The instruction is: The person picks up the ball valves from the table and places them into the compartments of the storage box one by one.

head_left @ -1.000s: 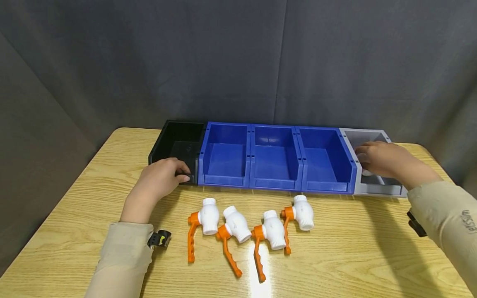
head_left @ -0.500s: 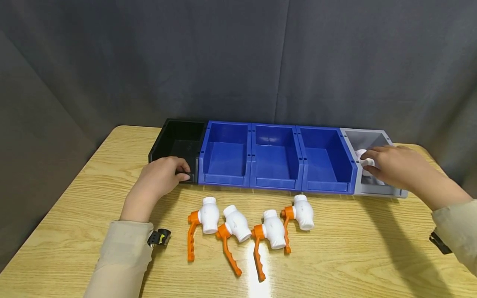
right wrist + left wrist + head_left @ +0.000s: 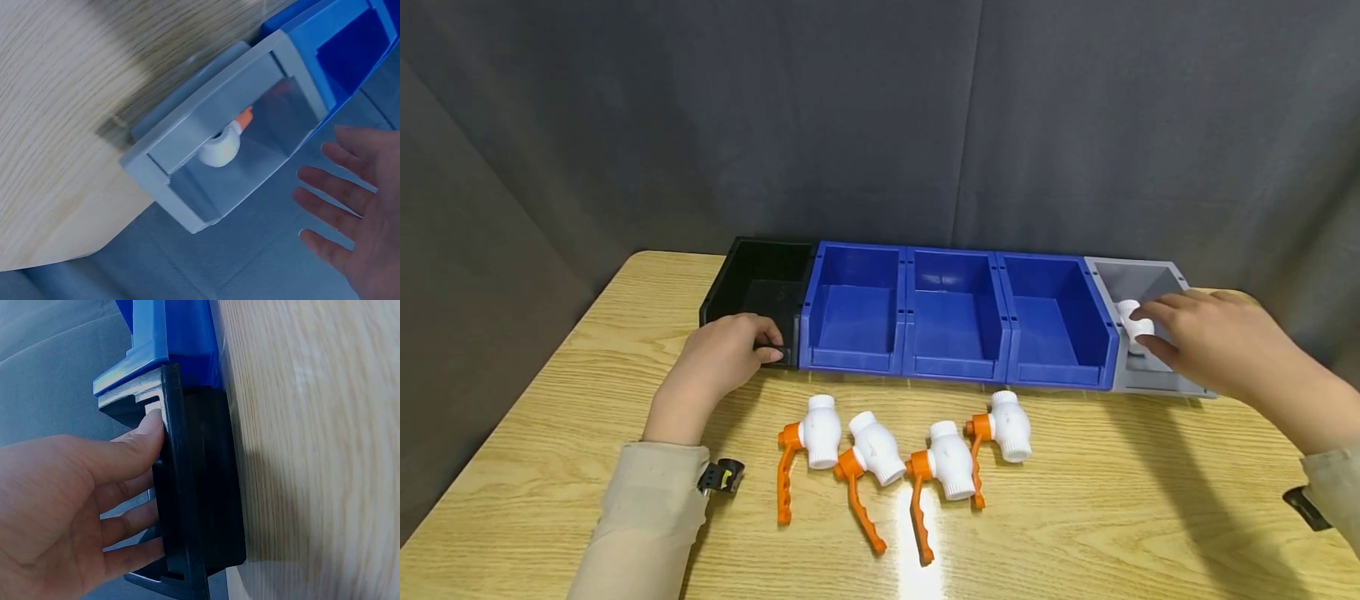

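Perhaps the left hand's pinch shifts the black bin, or the spread, empty right hand jostles the binned ball valve.

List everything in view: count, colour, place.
Black bin: 1, black, left end
Blue bins: 3, blue, middle
Grey bin: 1, grey, right end
Table: 1, wood-toned, underneath
Loose valves: 4, white-orange, on table
Binned valve: 1, white-orange, in grey bin
Curtain: 1, dark grey, behind table
Wrist devices: 2, black, beside sleeves
Sleeves: 2, beige, on forearms
Left hand: 1, bare, gripping black bin's front
Right hand: 1, bare, by grey bin
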Action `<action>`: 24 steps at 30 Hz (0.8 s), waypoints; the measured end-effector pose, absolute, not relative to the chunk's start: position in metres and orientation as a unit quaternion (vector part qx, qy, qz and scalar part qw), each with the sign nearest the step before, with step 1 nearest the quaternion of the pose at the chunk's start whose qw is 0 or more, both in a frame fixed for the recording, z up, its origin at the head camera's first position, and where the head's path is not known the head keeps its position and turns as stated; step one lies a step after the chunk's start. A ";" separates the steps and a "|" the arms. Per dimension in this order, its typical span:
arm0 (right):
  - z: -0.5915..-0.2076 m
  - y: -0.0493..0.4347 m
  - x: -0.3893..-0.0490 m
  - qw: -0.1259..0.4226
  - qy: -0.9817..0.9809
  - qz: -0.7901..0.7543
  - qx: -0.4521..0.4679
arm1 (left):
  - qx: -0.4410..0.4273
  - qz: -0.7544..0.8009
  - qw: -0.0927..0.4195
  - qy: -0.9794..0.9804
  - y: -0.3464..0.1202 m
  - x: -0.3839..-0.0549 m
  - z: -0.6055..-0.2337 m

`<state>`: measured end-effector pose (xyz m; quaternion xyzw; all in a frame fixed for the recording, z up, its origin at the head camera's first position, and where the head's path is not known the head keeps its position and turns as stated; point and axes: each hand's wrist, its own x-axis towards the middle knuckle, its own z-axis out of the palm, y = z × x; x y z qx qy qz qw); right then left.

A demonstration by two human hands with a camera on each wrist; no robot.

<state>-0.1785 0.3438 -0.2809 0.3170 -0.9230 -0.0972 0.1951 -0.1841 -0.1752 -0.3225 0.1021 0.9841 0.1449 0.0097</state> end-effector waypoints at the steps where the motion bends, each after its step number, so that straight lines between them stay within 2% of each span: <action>1: -0.280 0.343 -0.177 0.201 -0.919 -0.098 0.324 | 0.102 0.145 0.010 0.984 -0.175 -0.184 -0.323; 5: -0.279 0.337 -0.171 0.228 -0.902 -0.095 0.355 | 0.101 0.146 0.011 0.984 -0.175 -0.184 -0.323; 12: -0.279 0.319 -0.156 0.201 -0.912 -0.079 0.350 | 0.101 0.147 0.011 0.984 -0.175 -0.184 -0.322; 24: -0.284 0.287 -0.139 0.199 -0.903 -0.076 0.373 | 0.110 0.149 0.009 0.983 -0.176 -0.183 -0.323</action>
